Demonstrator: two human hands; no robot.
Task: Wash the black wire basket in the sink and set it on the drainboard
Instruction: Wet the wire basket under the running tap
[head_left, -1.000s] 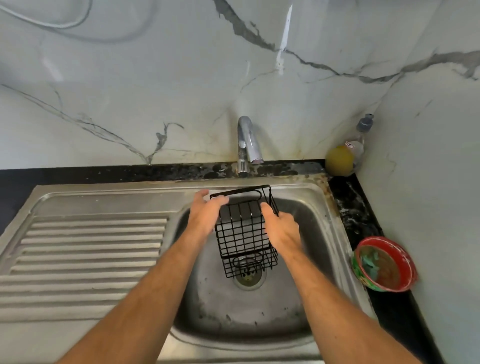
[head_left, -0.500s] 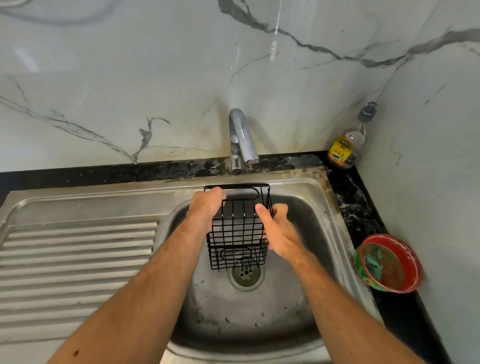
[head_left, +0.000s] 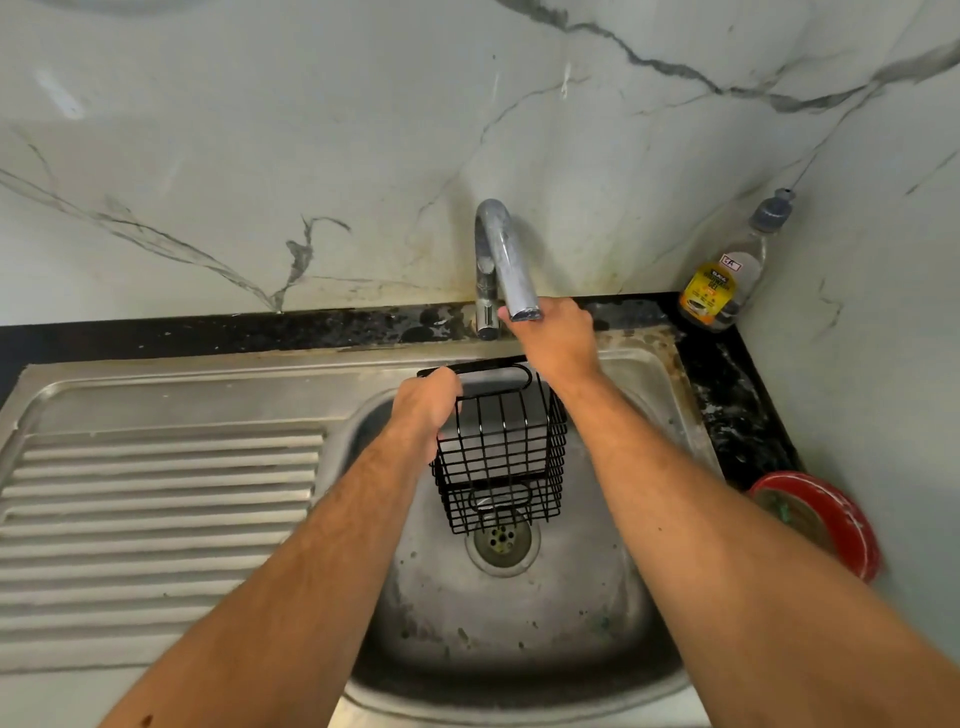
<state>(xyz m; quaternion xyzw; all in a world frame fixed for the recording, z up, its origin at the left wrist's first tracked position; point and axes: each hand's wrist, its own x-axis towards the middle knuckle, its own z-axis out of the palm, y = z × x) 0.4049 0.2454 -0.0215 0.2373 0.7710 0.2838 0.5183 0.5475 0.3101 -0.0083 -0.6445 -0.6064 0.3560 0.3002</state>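
My left hand (head_left: 423, 413) grips the upper left rim of the black wire basket (head_left: 501, 462), which hangs upright over the sink basin (head_left: 519, 639), just above the drain (head_left: 501, 540). My right hand (head_left: 553, 340) is off the basket and reaches up to the base of the chrome tap (head_left: 501, 260). Its fingertips sit at the tap's stem, partly hidden behind the spout, so their grip is unclear. No water is visible from the spout. The ribbed steel drainboard (head_left: 156, 519) lies to the left of the basin.
A dish-soap bottle (head_left: 722, 283) stands in the back right corner on the black counter. A red bowl (head_left: 826, 519) with a green scrubber sits on the counter right of the sink. Marble walls close the back and right sides.
My right hand has let go of the basket's right side and moved up to the tap. My left hand alone now holds the basket, which stays over the drain.
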